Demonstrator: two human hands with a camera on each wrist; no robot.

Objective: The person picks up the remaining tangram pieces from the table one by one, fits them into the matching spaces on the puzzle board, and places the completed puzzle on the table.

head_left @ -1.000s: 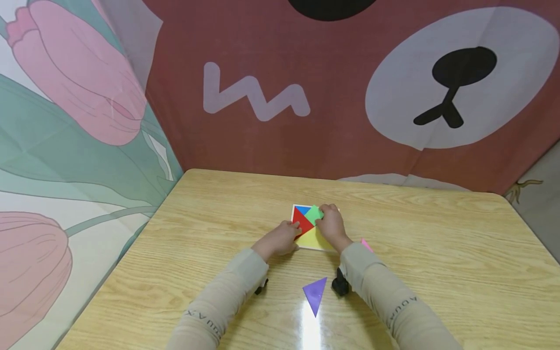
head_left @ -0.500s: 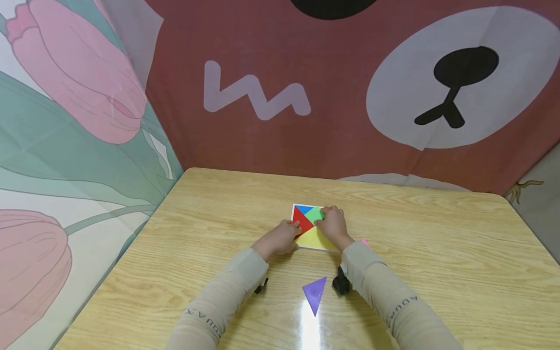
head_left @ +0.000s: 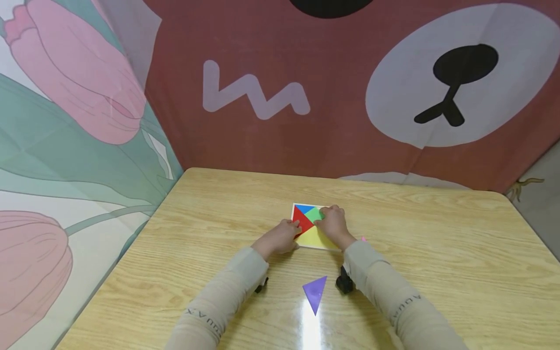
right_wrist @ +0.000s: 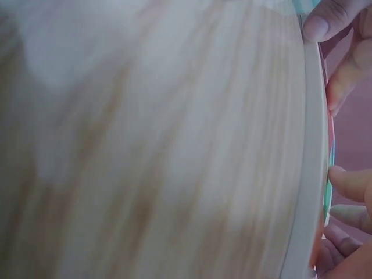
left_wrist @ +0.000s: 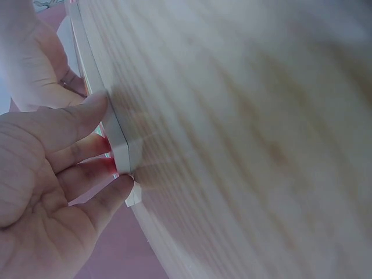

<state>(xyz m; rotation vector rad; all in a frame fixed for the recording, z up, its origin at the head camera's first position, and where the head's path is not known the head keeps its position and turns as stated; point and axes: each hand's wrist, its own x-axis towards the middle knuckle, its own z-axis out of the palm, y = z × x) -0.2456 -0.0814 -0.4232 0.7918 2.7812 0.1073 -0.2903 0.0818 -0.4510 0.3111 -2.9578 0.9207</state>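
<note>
Hands (right_wrist: 356, 256) touch the pale board (right_wrist: 314, 116) and green piece (right_wrist: 328, 197).

the tabletop (head_left: 218, 218) is wood-grained and glossy. the purple triangle (head_left: 315, 293) looks smooth, with a faint sheen; the red piece (head_left: 304, 221) and green piece (head_left: 312, 214) look smooth, the board (left_wrist: 118, 142) smooth and matt along its edge. the backdrop (head_left: 341, 141) is matt, creased cloth, the sleeves (head_left: 218, 291) wrinkled cloth.

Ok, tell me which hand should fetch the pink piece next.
Probably the right hand: the pink piece peeks out beside its sleeve, while the left hand is farther off, holding the left edge of the board.
</note>
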